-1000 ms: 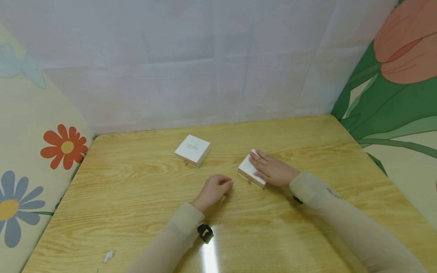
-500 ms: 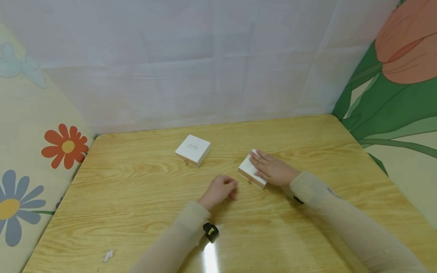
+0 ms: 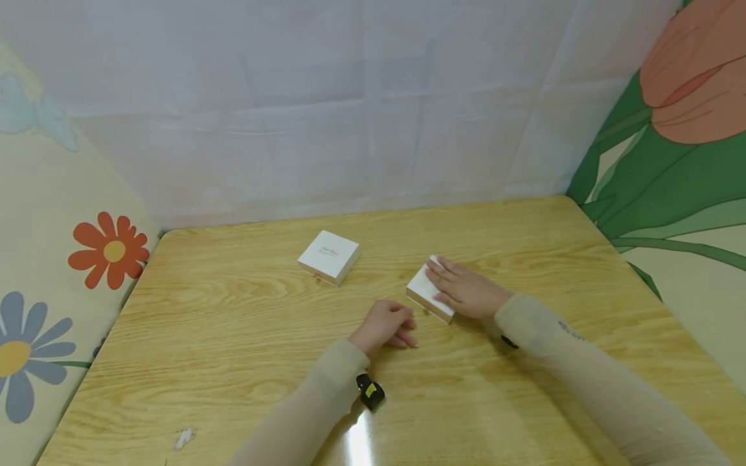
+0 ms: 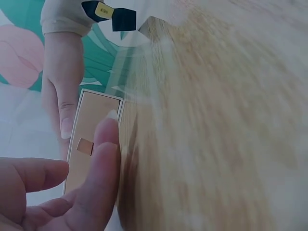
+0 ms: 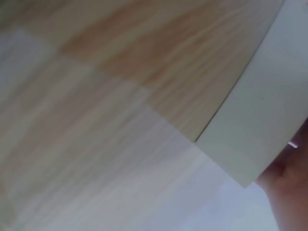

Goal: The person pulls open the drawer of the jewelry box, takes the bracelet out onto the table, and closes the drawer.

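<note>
A small white box (image 3: 423, 283) lies right of the table's middle, its tan front face turned toward my left hand. My right hand (image 3: 469, 291) rests on its top with fingers stretched out flat. In the left wrist view a small tab (image 4: 85, 147) sits on the tan drawer front (image 4: 98, 110). My left hand (image 3: 384, 325) hovers just before that face, thumb and fingers parted, holding nothing; one fingertip overlaps the drawer front in the left wrist view. In the right wrist view the box's pale side (image 5: 255, 110) shows, with part of the right hand at the edge.
A second white box (image 3: 329, 254) with small print on its lid stands farther back on the left. A white scrap or mark (image 3: 184, 438) lies near the front left of the wooden table (image 3: 233, 336). A white sheet (image 3: 291, 116) hangs behind.
My left hand has moved right, closer to the near box's front, and its fingers have spread apart. The right hand and both boxes have stayed in place.
</note>
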